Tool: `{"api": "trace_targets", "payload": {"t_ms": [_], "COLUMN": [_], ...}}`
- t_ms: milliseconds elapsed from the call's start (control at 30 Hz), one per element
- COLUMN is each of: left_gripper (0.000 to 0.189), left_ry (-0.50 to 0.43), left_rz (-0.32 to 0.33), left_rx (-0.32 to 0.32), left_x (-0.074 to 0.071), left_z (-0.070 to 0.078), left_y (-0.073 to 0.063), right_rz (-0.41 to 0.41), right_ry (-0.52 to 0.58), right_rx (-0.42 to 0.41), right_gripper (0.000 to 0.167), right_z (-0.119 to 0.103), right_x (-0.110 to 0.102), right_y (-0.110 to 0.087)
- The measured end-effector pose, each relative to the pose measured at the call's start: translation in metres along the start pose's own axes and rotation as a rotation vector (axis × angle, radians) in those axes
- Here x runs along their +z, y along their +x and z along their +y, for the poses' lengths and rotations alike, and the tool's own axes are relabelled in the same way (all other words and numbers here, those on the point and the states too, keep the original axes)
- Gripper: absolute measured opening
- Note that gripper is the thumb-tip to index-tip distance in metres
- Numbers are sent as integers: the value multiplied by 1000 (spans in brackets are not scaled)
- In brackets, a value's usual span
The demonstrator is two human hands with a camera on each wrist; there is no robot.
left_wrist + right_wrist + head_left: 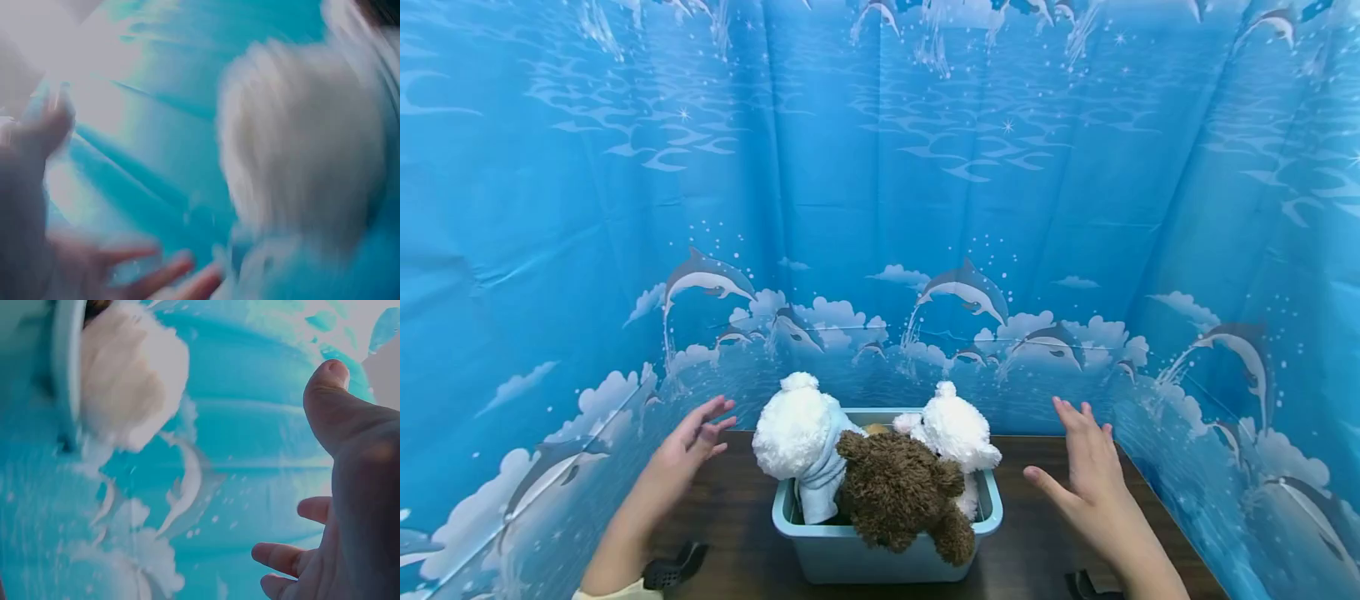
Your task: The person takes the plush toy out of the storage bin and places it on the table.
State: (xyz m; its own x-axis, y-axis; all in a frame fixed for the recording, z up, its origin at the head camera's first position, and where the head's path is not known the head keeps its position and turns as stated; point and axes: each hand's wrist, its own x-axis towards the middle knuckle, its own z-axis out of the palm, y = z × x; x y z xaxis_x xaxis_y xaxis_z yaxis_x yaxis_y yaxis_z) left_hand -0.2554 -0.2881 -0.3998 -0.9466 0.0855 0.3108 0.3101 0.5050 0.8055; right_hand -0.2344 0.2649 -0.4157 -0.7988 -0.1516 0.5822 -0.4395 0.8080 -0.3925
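Flanking one bin (887, 562): left hand (687, 442) and right hand (1088, 471), each grip loose; inside, two white plushies (792, 429) (957, 429), one brown plushie (897, 490).

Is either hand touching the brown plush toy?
No, the left hand and right hand are out at the sides, apart from the brown plush toy.

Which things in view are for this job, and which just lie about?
Job, apparently: pale blue-green plastic tub; shaggy brown plush bear; fluffy white plush in pale blue clothing; fluffy white plush, right side; left hand; right hand.

Surroundings: dark wooden tabletop; blue dolphin-print curtain.
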Motion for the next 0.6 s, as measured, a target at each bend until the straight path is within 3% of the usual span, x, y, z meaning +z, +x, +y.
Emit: {"api": "trace_targets", "payload": {"t_ms": [100, 167, 300, 467, 600], "left_gripper": [64, 63, 57, 53, 50], "left_ry": [-235, -318, -318, -280, -220], "left_rz": [95, 159, 190, 151, 118], "left_rx": [-47, -56, -46, -35, -118], "left_x": [4, 8, 18, 28, 38], "left_z": [6, 8, 3, -13, -28], "left_y": [5, 9, 17, 24, 30], "right_rz": [12, 18, 39, 41, 44], "right_ry": [70, 124, 237, 371, 481], "right_rx": [1, 8, 2, -15, -79], "right_gripper": [106, 105, 105, 105, 102], "right_z": [-14, -26, -47, -73, -92], "right_x": [3, 5, 7, 6, 13], "right_y": [4, 7, 10, 4, -4]}}
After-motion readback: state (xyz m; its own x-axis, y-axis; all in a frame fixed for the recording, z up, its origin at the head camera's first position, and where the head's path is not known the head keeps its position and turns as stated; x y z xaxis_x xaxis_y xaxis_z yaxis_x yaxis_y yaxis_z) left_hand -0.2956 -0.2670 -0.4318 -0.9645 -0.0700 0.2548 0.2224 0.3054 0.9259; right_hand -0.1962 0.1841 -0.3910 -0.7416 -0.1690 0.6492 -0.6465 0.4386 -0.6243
